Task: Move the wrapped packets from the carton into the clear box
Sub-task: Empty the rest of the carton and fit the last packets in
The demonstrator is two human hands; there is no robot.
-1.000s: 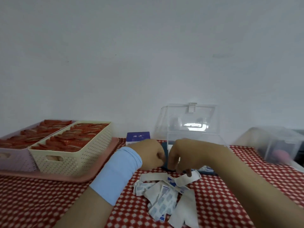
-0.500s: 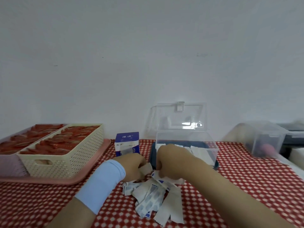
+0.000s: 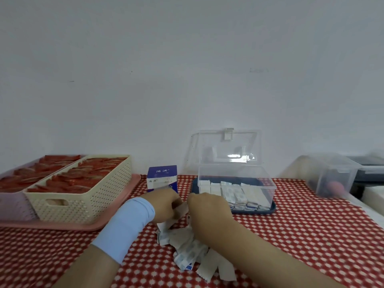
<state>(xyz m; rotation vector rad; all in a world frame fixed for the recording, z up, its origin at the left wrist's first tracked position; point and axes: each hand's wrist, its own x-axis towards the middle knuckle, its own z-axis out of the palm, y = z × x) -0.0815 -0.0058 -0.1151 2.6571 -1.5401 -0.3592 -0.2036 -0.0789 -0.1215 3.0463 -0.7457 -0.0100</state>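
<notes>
already the clear box (image 3: 268, 180) holds rows of packets (image 3: 234, 194), yet a loose heap (image 3: 191, 248) waits on the bench (image 3: 311, 235). left hand (image 3: 164, 204) and right hand (image 3: 207, 209) pinch one packet (image 3: 182, 207) between them.

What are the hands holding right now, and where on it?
One packet, pinched between the hands: left hand at its left end, right hand at its right end.

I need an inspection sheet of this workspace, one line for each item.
Surface: red dotted cloth.
Job's things: blue carton upright; clear box, lid open, packets inside; loose packets heaped on the cloth.
Clutter: cream basket on pink tray; second clear container.
Hands: left hand pinches a packet; right hand meets it, fingers hidden.
Cables: nothing seen.
Surroundings: plain white wall.
</notes>
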